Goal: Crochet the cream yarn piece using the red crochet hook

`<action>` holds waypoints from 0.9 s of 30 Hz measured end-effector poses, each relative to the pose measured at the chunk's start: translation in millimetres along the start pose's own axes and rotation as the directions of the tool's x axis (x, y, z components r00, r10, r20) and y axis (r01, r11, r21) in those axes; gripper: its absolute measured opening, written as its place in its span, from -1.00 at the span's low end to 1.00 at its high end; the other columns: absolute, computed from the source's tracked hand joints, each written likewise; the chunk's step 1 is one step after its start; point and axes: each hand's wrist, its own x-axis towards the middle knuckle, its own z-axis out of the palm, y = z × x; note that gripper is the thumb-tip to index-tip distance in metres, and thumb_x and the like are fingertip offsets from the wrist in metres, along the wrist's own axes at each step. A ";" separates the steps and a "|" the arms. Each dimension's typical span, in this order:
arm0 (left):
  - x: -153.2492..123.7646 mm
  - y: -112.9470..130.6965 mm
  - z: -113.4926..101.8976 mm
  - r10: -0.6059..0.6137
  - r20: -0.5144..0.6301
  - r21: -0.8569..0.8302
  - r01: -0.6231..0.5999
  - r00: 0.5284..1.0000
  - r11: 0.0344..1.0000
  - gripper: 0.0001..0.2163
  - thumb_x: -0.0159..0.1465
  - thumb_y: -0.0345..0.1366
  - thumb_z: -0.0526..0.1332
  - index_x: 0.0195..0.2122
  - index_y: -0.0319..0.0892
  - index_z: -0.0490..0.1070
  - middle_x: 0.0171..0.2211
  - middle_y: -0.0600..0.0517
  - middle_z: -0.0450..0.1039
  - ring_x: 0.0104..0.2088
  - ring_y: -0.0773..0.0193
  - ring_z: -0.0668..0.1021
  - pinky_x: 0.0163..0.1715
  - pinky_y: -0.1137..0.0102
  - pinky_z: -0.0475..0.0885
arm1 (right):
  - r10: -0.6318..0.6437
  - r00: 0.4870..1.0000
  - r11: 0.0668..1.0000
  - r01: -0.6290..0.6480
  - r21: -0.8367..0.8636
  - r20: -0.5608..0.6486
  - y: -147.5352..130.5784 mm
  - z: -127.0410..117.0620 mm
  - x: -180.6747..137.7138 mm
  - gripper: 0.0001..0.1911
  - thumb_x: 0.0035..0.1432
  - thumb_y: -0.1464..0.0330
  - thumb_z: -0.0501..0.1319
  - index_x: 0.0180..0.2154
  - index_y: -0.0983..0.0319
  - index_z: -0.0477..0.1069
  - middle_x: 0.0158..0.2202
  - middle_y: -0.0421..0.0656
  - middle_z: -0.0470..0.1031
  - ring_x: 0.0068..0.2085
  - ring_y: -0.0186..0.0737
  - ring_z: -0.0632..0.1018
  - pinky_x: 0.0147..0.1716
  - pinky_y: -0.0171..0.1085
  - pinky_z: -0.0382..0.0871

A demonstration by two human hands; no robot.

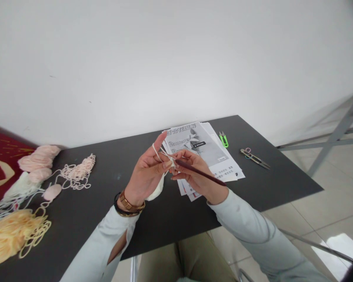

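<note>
My left hand (145, 168) pinches a small piece of white crochet work (172, 162) between thumb and fingertip. A strand of white yarn (156, 149) loops around its raised index finger. In my right hand (198, 172) is a crochet hook with a dark brown handle (201, 171), its tip end at the white yarn and its back end lying over the wrist. Both hands meet above the table, fingertips nearly touching. Below the left hand shows a white rounded bundle (157, 191), partly hidden by the palm. The hook's tip is too small to make out.
Printed sheets (217, 156) lie under and behind my hands. To the right are green thread snips (223, 139) and metal snips (254, 158). Pink yarn (39, 156), loose pink strands (78, 172) and yellow yarn (13, 233) occupy the dark table's (106, 211) left side. A white wall stands behind.
</note>
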 end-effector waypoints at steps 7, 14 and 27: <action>-0.8 3.5 -2.5 0.113 -0.018 0.113 -0.111 0.993 0.987 -0.31 0.14 -0.45 0.36 0.28 0.04 0.20 -0.45 0.11 0.52 -0.38 0.34 0.54 -0.29 0.44 0.45 | -0.310 0.949 0.944 0.302 -0.133 -0.049 -2.3 8.8 -9.9 -0.54 -0.13 0.34 0.48 -0.15 0.10 0.42 -0.47 -0.34 0.47 -0.52 -0.42 0.46 -0.57 -0.44 0.48; -0.4 4.2 -6.4 0.121 0.060 0.154 -0.129 0.991 0.980 -0.30 0.15 -0.35 0.37 0.30 0.03 0.17 -0.28 -0.03 0.60 -0.33 0.25 0.56 -0.28 0.34 0.47 | -0.121 0.987 0.976 0.138 0.168 -0.110 -6.7 1.4 -3.6 -0.77 -0.06 0.28 0.46 -0.32 0.18 0.54 -0.48 -0.29 0.58 -0.49 -0.43 0.58 -0.45 -0.47 0.57; -6.5 17.9 -8.7 0.053 0.233 0.126 -0.084 0.971 0.988 -0.44 0.20 -0.39 0.30 0.23 0.10 0.30 -0.49 0.02 0.47 -0.37 0.21 0.53 -0.44 0.38 0.43 | -0.142 0.990 0.974 0.144 0.172 -0.028 -11.5 7.5 -10.9 -0.76 0.05 0.21 0.39 -0.32 0.17 0.43 -0.50 -0.30 0.58 -0.53 -0.42 0.57 -0.50 -0.46 0.56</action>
